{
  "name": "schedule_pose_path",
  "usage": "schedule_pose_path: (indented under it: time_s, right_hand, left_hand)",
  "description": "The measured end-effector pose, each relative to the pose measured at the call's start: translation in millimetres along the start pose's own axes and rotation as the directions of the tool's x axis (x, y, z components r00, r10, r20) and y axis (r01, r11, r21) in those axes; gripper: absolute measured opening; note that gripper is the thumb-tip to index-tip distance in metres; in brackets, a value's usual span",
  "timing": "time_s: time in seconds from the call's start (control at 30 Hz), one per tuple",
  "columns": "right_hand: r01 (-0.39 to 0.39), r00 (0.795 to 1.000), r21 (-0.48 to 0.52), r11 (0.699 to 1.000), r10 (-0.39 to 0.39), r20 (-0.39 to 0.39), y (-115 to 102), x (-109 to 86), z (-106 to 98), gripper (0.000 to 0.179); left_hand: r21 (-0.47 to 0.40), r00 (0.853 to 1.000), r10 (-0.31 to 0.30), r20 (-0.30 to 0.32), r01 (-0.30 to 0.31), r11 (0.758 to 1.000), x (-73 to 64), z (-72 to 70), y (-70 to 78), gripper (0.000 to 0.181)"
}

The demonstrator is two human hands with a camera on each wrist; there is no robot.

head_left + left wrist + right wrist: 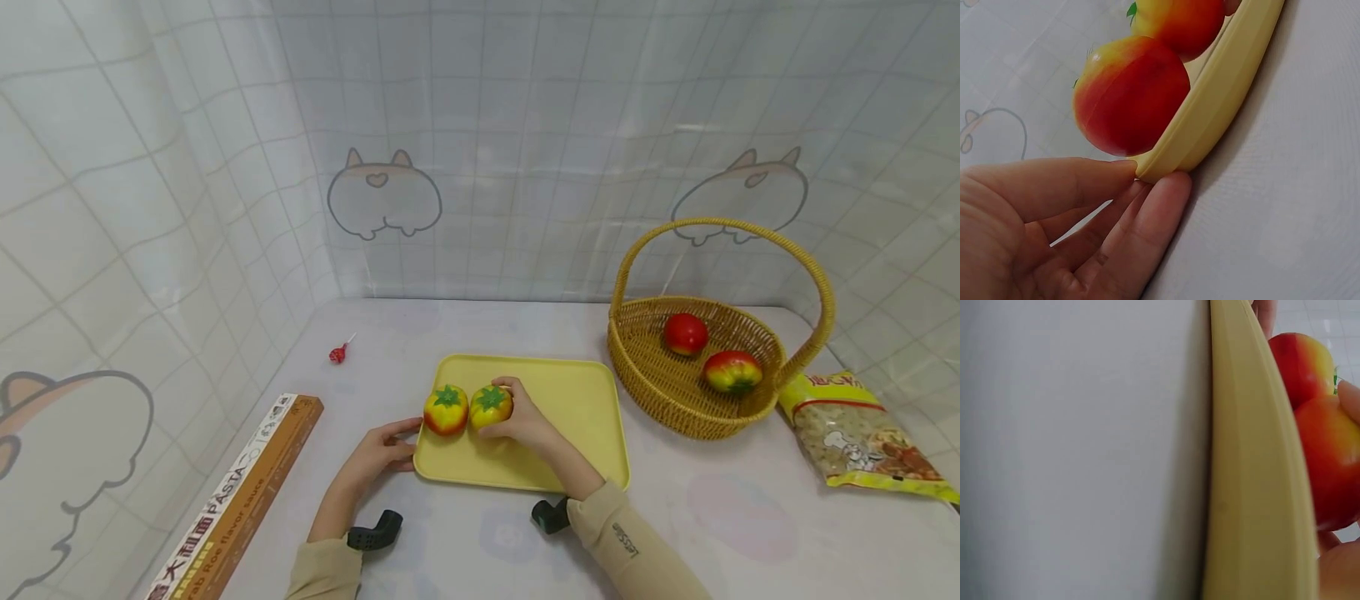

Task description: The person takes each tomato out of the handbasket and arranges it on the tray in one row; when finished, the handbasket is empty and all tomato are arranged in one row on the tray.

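Two round red-and-yellow fruits with green leafy tops stand side by side on the left part of a yellow tray. The right hand grips the right fruit, thumb on the near side and fingers at the far side. Beside it, the left fruit stands close to the tray's left rim. At that rim, the left hand pinches the tray; in the left wrist view its thumb lies on top of the edge and a fingertip against the outer side. The right wrist view shows only part of the right hand.
A wicker basket with a tall handle holds a red fruit and a red-yellow fruit. Right of it lies a food bag. At the left are a long pasta box and a red lollipop.
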State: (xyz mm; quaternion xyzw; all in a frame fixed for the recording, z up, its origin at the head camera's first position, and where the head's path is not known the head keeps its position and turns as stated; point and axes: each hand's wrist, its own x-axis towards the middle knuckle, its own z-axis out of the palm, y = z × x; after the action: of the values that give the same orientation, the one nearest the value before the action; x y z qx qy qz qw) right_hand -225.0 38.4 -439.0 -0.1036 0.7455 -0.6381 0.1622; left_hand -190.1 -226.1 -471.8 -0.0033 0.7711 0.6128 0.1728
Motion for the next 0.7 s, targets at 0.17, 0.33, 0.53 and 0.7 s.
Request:
schedule_pose_path:
  time_s: [0.17,0.33,0.53,0.7]
  right_hand:
    - [-0.007,1.0,-0.01,1.0,0.007,0.001,-12,-7.4,3,0.073]
    - [-0.011,1.0,-0.025,1.0,0.011,-0.012,4,3.5,3,0.082]
    - [-0.032,0.999,-0.048,0.998,0.03,-0.038,14,9.2,0,0.093]
    - [-0.06,0.997,-0.034,0.998,0.058,-0.056,9,1.4,-9,0.092]
  left_hand:
    - [0.004,1.0,-0.005,-0.005,0.005,1.0,-4.7,2.6,8.8,0.051]
    - [0.011,1.0,-0.008,-0.016,0.008,1.0,-4.6,2.8,8.7,0.051]
    - [0.007,1.0,-0.005,-0.017,0.005,1.0,3.4,0.1,-3.9,0.052]
    - [0.011,1.0,-0.001,-0.018,0.001,1.0,3.1,-0.1,-5.3,0.051]
